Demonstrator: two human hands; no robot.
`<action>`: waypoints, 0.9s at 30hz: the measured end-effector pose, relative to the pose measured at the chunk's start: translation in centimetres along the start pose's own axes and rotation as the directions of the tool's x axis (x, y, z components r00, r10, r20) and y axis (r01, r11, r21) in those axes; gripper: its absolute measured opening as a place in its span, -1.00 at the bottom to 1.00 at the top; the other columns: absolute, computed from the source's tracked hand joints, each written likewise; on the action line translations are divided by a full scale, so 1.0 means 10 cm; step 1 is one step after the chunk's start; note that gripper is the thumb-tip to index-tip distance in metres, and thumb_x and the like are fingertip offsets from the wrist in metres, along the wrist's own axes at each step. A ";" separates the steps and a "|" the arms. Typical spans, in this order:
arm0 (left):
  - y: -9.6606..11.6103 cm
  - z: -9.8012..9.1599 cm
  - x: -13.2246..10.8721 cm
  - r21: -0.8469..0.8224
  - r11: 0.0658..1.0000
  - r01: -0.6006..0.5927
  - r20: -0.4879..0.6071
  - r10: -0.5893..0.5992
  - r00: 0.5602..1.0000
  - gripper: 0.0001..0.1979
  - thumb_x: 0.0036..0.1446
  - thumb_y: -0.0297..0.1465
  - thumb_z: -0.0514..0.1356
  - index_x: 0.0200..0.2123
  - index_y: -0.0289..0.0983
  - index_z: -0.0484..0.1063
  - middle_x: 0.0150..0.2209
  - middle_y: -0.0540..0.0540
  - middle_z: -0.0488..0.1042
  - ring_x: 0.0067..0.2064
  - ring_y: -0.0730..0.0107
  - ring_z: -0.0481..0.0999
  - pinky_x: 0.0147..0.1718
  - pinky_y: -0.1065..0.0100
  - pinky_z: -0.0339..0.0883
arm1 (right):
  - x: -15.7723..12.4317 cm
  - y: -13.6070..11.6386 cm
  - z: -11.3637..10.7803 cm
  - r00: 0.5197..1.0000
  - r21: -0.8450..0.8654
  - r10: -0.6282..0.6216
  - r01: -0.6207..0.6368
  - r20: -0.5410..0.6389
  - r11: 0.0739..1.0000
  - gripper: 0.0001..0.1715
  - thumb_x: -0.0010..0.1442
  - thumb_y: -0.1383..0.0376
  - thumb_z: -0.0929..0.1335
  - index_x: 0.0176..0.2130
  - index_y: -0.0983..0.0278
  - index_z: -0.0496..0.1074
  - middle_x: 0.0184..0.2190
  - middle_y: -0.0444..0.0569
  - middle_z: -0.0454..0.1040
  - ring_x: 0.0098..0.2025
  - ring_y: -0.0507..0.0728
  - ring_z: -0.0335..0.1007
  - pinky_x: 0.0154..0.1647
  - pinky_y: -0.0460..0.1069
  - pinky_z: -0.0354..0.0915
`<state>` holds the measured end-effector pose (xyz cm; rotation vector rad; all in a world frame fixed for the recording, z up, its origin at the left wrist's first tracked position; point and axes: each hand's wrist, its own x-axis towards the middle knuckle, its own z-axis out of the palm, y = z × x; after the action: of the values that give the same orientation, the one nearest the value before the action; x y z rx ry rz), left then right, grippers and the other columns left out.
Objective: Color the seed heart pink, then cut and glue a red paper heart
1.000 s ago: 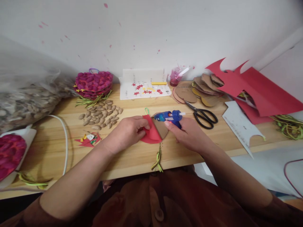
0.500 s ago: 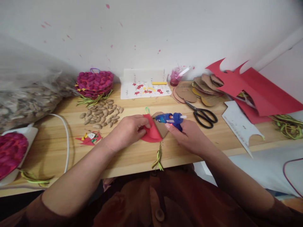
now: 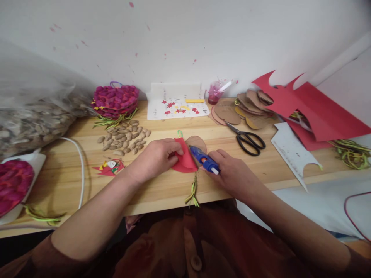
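My left hand (image 3: 162, 156) pinches the edge of a red paper piece (image 3: 185, 162) and holds it folded back. Beneath the paper lies a brown cardboard cutout (image 3: 197, 142), partly bared on its right side. A green loop (image 3: 180, 133) sticks out at its top, and a yellow-green yarn tassel (image 3: 193, 193) hangs from its lower end. In my right hand (image 3: 232, 172) is a blue glue gun (image 3: 204, 159) with a white glue stick in its back. The nozzle points up and left, close to the cardboard beside the folded paper; whether it touches is hard to see.
Black-handled scissors (image 3: 246, 139) lie to the right, near cardboard cutouts (image 3: 252, 110) and red paper sheets (image 3: 324, 112). Loose peanuts (image 3: 124, 137) and red scraps (image 3: 110, 166) lie left. Behind are a purple-pink decorated stack (image 3: 116, 100), paper with small stars (image 3: 176, 112) and a cup (image 3: 214, 92).
My right hand has turned the glue gun, so its back end has swung down toward me while its nozzle stays near the fold. My left hand still holds the red paper back.
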<state>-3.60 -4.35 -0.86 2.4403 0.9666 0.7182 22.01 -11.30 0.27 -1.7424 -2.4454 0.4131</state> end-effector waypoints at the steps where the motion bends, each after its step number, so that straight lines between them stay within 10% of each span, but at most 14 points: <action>1: 0.00 0.00 0.00 -0.003 1.000 0.001 -0.004 -0.001 1.000 -0.81 0.09 -0.63 0.20 -0.32 -0.25 0.53 -0.34 -0.01 0.58 -0.34 0.42 0.54 -0.29 0.42 0.37 | -0.01 0.00 -0.01 1.000 -0.053 -0.013 0.013 0.013 0.999 -0.77 0.37 0.24 0.31 -0.01 0.25 0.39 -0.11 0.07 0.51 -0.32 0.16 0.45 -0.37 0.02 0.11; 9: 0.03 -0.03 0.03 0.013 1.000 0.023 0.021 -0.023 1.000 -0.85 0.10 -0.61 0.22 -0.35 -0.26 0.54 -0.38 0.00 0.58 -0.37 0.43 0.52 -0.35 0.43 0.31 | -0.13 -0.02 -0.13 0.993 -0.202 -0.050 0.070 0.102 0.977 -0.84 0.33 0.34 0.34 -0.07 0.22 0.40 -0.11 0.00 0.50 -0.35 0.09 0.42 -0.42 -0.01 0.02; 17: 0.01 -0.02 0.01 0.018 0.999 0.038 0.012 -0.038 0.999 -0.82 0.07 -0.61 0.21 -0.34 -0.25 0.55 -0.38 0.00 0.58 -0.38 0.42 0.52 -0.33 0.42 0.33 | -0.24 0.05 -0.17 0.997 0.274 0.015 -0.034 0.070 0.961 -0.76 0.40 0.08 0.31 -0.14 0.19 0.41 -0.22 -0.05 0.50 -0.27 0.13 0.46 -0.27 -0.01 0.27; 21: -0.01 -0.01 0.01 0.019 0.999 0.033 0.003 -0.033 0.999 -0.81 0.06 -0.62 0.21 -0.32 -0.25 0.56 -0.35 -0.01 0.60 -0.35 0.41 0.54 -0.30 0.41 0.36 | -0.19 0.06 -0.20 0.959 0.584 0.201 -0.282 0.201 0.762 -0.54 0.37 -0.11 0.27 -0.26 0.21 0.39 -0.50 -0.11 0.47 -0.49 0.10 0.40 -0.47 -0.03 0.28; 27: 0.01 -0.03 0.01 0.016 0.999 0.037 0.005 -0.037 0.999 -0.80 0.06 -0.62 0.19 -0.34 -0.26 0.55 -0.36 -0.01 0.60 -0.36 0.42 0.54 -0.31 0.42 0.37 | -0.10 0.08 -0.19 0.774 0.733 0.333 -0.626 0.539 0.268 -0.51 0.41 -0.08 0.24 -0.36 0.23 0.31 -0.62 -0.17 0.43 -0.71 0.01 0.34 -0.71 -0.11 0.22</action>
<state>-3.66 -4.28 -0.53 2.4298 1.0163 0.6935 23.51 -11.71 1.90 -1.8233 -1.1040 1.7570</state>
